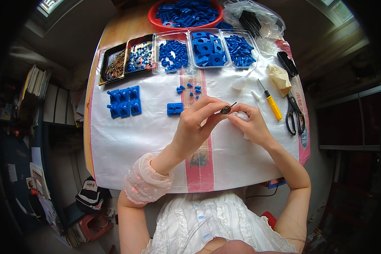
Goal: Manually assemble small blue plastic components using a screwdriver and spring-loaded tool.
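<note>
Over the middle of the covered table, my left hand (201, 117) pinches a small black coil spring (225, 110) with a straight end sticking out. My right hand (254, 127) is closed beside it, its fingertips close to the spring, with a crumpled whitish, see-through piece (242, 115) in its fingers. Whether the right fingertips touch the spring, I cannot tell. Just left of my left hand lies a blue plastic block (175, 109). Several small blue cone-shaped pieces (180, 89) lie beyond it. Farther left, blue assembled parts (123, 101) stand in a tight group.
Along the back are a black tray of screws (115, 64), a black tray of small hardware (140, 55), and clear boxes of blue parts (172, 55). Behind them sits a red basin (154, 19). On the right lie a yellow-handled screwdriver (274, 106) and black scissors (295, 114).
</note>
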The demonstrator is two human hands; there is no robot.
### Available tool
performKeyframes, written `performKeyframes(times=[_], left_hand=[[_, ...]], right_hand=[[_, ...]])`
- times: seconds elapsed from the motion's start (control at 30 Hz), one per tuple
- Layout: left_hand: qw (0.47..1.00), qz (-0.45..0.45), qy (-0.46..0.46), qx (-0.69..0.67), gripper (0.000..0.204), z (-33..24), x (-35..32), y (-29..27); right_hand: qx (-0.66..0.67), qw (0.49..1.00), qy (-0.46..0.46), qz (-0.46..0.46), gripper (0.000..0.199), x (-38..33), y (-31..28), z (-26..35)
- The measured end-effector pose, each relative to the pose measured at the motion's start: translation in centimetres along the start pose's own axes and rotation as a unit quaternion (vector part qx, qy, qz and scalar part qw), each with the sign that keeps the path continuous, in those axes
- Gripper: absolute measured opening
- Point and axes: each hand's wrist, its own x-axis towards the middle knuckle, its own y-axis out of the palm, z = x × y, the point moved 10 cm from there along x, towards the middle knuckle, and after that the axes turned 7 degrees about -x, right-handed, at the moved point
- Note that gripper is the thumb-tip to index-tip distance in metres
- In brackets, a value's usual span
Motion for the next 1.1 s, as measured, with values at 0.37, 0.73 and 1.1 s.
performKeyframes(times=[0.37,0.73,1.1], left_hand=[[1.0,-0.005,0.008,-0.015,0.029,0.0,0.1,-0.3],[1.0,-0.009,0.011,-0.01,0.03,0.2,0.0,-0.3],[1.0,-0.013,0.007,-0.009,0.03,0.5,-0.1,-0.3]], right_hand=[[-0.044,0.989,-0.124,0.073,0.019,2.8,2.5,2.8],[-0.061,0.989,-0.109,0.08,0.018,2.5,3.3,3.4],[-0.08,0.987,-0.134,0.048,0.02,2.2,3.0,3.8]])
